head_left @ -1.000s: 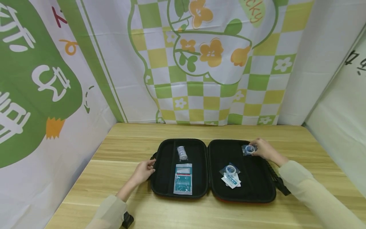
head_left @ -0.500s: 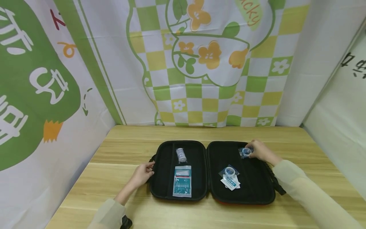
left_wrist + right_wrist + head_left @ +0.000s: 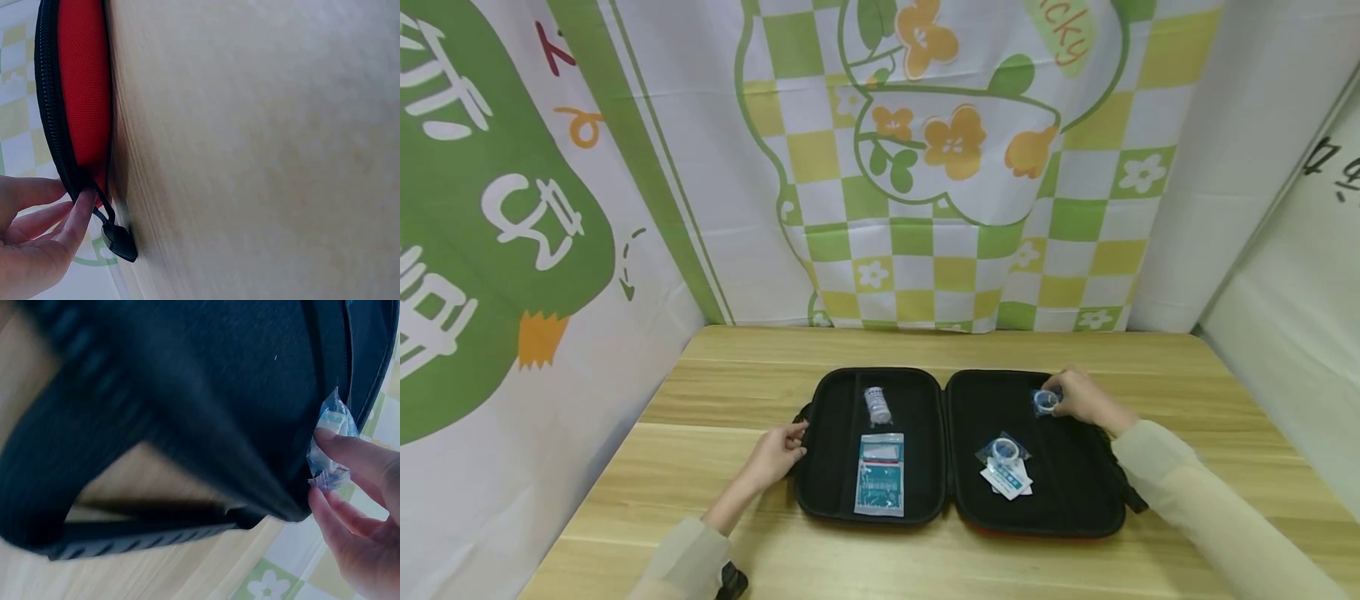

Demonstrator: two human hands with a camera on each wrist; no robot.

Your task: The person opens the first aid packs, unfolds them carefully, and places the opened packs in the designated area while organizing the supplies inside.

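A black-lined zip case (image 3: 820, 467) with a red shell lies unfolded on the table. At its left rim my left hand (image 3: 778, 454) pinches the edge by the zipper; the zipper pull (image 3: 119, 242) hangs beside those fingers. My right hand (image 3: 1084, 398) holds a roll of tape (image 3: 1045, 402) in a clear wrapper between thumb and fingers, over the far right corner of the right half. Another wrapped tape roll (image 3: 1004, 450) lies there on small white packets (image 3: 1009, 479). In the left half are a small white bottle-like roll (image 3: 877, 405) and a teal-and-white packet (image 3: 880, 475).
A wooden table (image 3: 880, 567) carries the case. A black strap handle (image 3: 144, 537) sticks out from the case's right side. Patterned cloth (image 3: 917, 275) hangs behind the table, with more cloth at both sides.
My right hand has shifted slightly left and nearer, carrying the wrapped tape roll a little inward over the case. The left hand stays at the left rim.
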